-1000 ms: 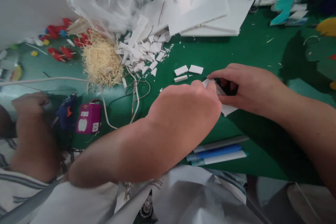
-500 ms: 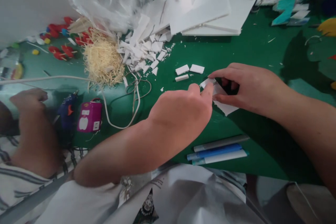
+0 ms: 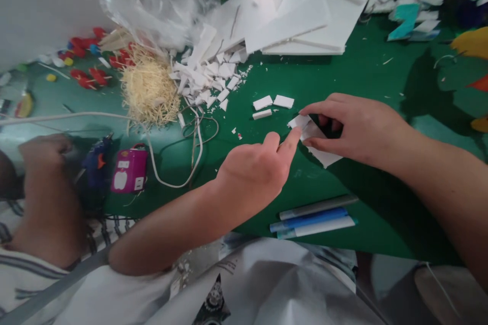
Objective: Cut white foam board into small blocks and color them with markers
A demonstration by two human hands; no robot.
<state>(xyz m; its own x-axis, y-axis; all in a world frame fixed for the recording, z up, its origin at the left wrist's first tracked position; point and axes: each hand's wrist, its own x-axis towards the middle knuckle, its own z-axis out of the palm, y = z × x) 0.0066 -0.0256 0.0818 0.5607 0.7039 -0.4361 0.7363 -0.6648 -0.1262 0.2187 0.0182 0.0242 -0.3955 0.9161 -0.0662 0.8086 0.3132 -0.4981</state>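
My right hand arches over a white foam board piece on the green table, its thumb and fingers bent down onto it. A dark gap, too shadowed to read, lies under the palm. My left hand comes in from the left, index finger stretched to the near corner of the foam piece and the other fingers curled under. Whatever those curled fingers hold, if anything, is hidden. Just beyond the hands lie small white foam strips. Closer to me rest several pens, side by side.
Foam scraps and large white foam sheets are heaped at the back. Left of them sits a pale straw-like bundle. A white cord loops near a purple box and a blue glue gun. Another person's arm rests at far left.
My left hand has drawn back slightly toward me and to the left, its fingertip still by the foam piece. A small reddish-white crumb now shows left of it. My right hand keeps its place.
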